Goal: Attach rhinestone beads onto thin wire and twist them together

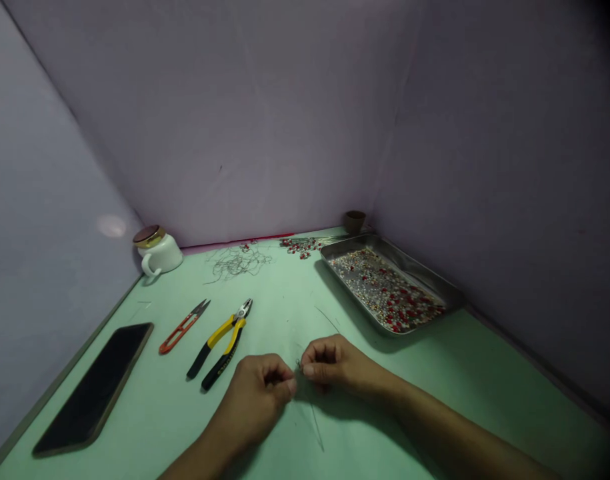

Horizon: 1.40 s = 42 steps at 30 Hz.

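Observation:
My left hand (259,397) and my right hand (335,363) rest on the green table (435,373), their fingertips almost touching. Both are closed in a pinch on a thin wire (315,420), whose tail trails back toward me across the table. What sits at the pinch point is too small to make out. Yellow-handled pliers (221,343) lie just left of my left hand. Beyond them are small orange thread snips (183,327).
A metal tray (435,280) of red and pale beads stands at the right back. A tangle of wires (237,261) and beaded pieces (299,245) lie near the back wall. A white lidded cup (157,252), a black phone (95,387) and a small brown cup (354,221) are also here.

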Available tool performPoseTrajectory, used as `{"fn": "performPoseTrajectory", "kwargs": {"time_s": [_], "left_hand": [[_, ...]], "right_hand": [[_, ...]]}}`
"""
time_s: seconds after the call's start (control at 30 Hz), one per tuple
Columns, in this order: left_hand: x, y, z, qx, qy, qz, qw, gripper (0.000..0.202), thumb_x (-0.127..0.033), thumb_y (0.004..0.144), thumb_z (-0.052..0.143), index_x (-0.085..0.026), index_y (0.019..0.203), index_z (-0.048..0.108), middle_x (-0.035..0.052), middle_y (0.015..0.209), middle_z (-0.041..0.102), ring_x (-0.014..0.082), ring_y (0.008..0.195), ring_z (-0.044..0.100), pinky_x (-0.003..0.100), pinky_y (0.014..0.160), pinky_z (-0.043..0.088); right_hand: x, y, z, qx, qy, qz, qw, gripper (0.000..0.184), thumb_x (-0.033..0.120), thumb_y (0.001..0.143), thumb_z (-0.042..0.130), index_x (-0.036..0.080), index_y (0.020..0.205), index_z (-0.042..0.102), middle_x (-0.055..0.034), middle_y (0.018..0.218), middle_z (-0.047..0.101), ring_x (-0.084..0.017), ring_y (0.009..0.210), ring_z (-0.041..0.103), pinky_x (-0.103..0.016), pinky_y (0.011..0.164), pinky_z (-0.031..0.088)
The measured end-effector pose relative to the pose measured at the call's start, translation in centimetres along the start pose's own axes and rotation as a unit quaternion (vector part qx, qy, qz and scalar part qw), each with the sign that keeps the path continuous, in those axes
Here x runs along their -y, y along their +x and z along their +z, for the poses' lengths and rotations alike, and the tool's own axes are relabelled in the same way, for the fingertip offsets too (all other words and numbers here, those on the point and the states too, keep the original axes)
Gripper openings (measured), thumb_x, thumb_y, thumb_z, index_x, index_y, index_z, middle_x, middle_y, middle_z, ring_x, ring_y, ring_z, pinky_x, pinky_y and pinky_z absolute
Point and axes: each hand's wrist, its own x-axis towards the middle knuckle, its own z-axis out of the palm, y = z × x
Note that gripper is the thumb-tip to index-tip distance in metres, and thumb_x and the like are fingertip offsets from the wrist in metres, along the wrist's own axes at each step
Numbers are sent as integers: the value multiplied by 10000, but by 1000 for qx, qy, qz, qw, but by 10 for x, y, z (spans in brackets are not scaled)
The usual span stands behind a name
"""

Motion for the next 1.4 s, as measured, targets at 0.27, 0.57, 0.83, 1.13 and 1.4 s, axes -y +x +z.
{"fn": "performPoseTrajectory", "kwargs": {"time_s": [0.27, 0.57, 0.83, 1.13, 1.4], "left_hand": [[-1, 3, 2, 6, -130, -10, 992, 92, -212, 576, 596, -137, 621, 625, -20, 496, 529, 98, 477, 414, 214, 480, 303], [7, 16, 2, -7, -225, -45, 973, 95, -205, 492, 645, -122, 477, 600, -61, 387, 419, 51, 408, 298, 204, 436, 198], [10, 18, -8, -5, -407, -86, 910, 157, -203, 559, 673, -132, 546, 533, -53, 478, 467, 13, 359, 239, 165, 356, 118], [8, 8, 6, -36, -546, -93, 832, 58, -121, 673, 633, -98, 687, 582, 21, 674, 564, 48, 501, 461, 145, 435, 350], [17, 5, 26, -44, -539, -86, 837, 139, -171, 597, 727, -102, 689, 649, -13, 559, 522, 63, 507, 448, 163, 471, 345]], "right_hand": [[-3, 1, 6, -57, -15, 4, 998, 173, 288, 604, 685, 134, 582, 608, 54, 438, 466, -52, 377, 374, -199, 379, 300], [-9, 1, 7, -43, -34, -2, 999, 234, 353, 637, 689, 127, 631, 628, 61, 412, 462, -45, 369, 359, -190, 375, 268], [-5, 4, 4, -103, 125, -29, 986, 414, 544, 692, 610, 137, 746, 660, 9, 498, 562, -67, 378, 451, -213, 394, 339], [1, -1, 21, -174, 64, -97, 978, 205, 286, 607, 725, 165, 758, 657, -22, 630, 623, -84, 453, 472, -255, 457, 373], [2, -5, 17, -208, -35, -116, 971, 153, 300, 659, 660, 166, 730, 674, -2, 580, 584, -110, 515, 478, -269, 513, 382]]}}
